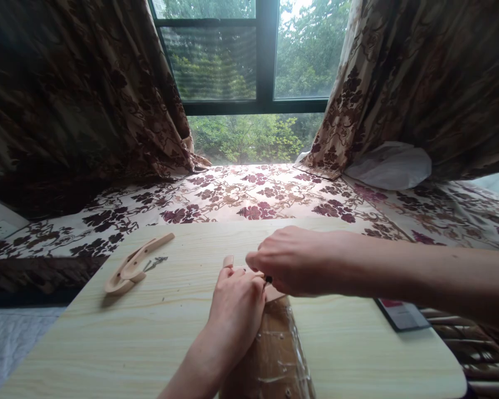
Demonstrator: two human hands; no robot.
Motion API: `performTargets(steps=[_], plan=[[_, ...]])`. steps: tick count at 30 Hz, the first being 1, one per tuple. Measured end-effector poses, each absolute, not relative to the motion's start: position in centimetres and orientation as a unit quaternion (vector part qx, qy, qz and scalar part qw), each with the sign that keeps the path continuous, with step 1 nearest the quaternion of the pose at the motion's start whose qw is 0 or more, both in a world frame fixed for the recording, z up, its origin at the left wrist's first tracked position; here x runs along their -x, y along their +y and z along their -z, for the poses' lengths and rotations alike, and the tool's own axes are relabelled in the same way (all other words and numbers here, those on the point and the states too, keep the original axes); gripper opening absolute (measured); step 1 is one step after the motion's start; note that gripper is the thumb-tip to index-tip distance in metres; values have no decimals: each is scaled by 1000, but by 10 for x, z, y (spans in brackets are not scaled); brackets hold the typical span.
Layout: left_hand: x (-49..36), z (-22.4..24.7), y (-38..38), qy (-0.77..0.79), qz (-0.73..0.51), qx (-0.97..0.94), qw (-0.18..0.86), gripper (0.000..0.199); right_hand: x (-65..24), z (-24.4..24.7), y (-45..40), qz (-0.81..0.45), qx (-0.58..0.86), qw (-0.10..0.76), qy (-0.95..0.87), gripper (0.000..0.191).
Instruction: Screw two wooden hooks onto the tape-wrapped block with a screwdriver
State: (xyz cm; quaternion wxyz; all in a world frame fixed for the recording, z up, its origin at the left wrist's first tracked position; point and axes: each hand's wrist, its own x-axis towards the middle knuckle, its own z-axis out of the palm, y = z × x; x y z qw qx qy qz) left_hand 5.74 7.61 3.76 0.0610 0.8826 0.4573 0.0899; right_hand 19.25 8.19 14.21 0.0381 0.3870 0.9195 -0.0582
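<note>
My left hand (pixel 240 296) is closed on a pale wooden piece (pixel 228 261), whose end sticks up past the fingers. Just to its right, my right hand (pixel 289 260) is closed around a small dark-ended tool (pixel 268 279), mostly hidden by the fingers. Both hands meet over the far end of a brown block (pixel 278 349) wrapped in clear film. Curved wooden pieces (pixel 135 266) with small holes lie at the left on the light wooden table (pixel 162 332). Several screws (pixel 154 263) are beside them.
A dark-edged flat device (pixel 403 315) lies near the table's right edge. Behind the table is a flowered cloth surface (pixel 253 194), with a white plastic bag (pixel 391 165) at the right. Patterned curtains (pixel 341 122) frame the window.
</note>
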Motion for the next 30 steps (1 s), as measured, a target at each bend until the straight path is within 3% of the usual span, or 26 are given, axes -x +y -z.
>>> performTargets(steps=[4, 11, 15, 30], plan=[[-58, -38, 76, 462, -81, -880, 70, 23, -191, -148, 85, 53, -361, 106, 925, 13], [-57, -35, 78, 478, -83, -871, 78, 26, -186, -146, 90, 61, -351, 132, 925, 12], [-55, -30, 78, 476, -92, -872, 73, 28, -184, -145, 88, 45, -415, 155, 896, 13], [-61, -36, 75, 502, -102, -855, 76, 27, -182, -142, 79, 39, -374, 110, 920, 15]])
